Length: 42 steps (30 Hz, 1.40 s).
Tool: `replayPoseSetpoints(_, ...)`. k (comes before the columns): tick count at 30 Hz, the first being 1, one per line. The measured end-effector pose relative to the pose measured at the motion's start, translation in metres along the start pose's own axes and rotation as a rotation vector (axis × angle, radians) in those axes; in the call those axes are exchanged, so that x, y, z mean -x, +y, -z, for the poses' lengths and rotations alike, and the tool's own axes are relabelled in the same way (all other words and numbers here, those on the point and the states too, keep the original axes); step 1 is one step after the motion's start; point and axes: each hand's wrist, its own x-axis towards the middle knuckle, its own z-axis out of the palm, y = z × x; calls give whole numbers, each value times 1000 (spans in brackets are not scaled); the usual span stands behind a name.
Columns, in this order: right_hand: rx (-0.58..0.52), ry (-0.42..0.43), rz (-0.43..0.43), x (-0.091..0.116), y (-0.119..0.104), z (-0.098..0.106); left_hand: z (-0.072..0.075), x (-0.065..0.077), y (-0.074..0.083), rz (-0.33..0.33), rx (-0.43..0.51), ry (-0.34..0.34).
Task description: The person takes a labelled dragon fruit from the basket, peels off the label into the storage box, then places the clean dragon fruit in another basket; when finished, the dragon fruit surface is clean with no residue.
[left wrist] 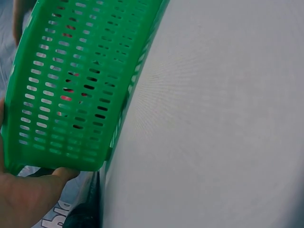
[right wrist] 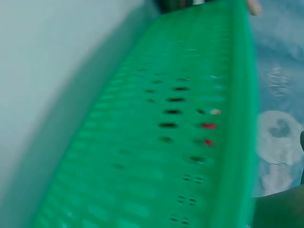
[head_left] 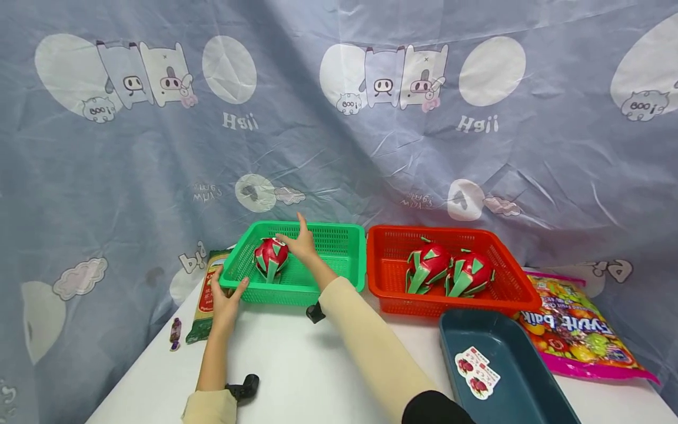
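Dragon fruit (head_left: 271, 257): lying in green basket (head_left: 288, 294) beside splayed, empty right hand (head_left: 304, 241); resting spread left hand (head_left: 226, 299) on basket's corner; spotting red basket (head_left: 418, 303), blue tray (head_left: 521, 383) rightward; crossing white table (head_left: 312, 374), meeting printed curtain (head_left: 318, 141).

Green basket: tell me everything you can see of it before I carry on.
The green basket is rectangular, plastic-looking and open-topped, with a solid rim and slotted walls. It stands upright on the white table, left of the red basket; whether their rims touch is hard to tell. One red-and-green dragon fruit sits in its left part. The left hand touches its front left corner. The right hand reaches over it by the fruit.
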Motion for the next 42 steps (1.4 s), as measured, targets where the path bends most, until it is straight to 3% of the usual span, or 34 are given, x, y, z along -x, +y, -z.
replayPoseSetpoints(4, 45, -25, -62, 2, 10, -17, 2, 3, -3, 12, -4, 2)
replayPoseSetpoints(10, 18, -111, -80, 1, 13, -35, 2, 3, -4, -8, -5, -11)
replayPoseSetpoints(18, 73, -207, -132, 5, 28, -46, -2, 7, -6, -17, -5, 17)
replayPoseSetpoints(23, 52, -285, -163, 0, 34, -49, -3, 4, -3, -24, 9, 13)
replayPoseSetpoints(30, -30, -250, -152, -2, 34, -44, -2, 3, 0, -2, 5, 14)
replayPoseSetpoints(42, -181, -225, -250, 4, 29, -37, 0, 0, -3, -11, -2, 12)
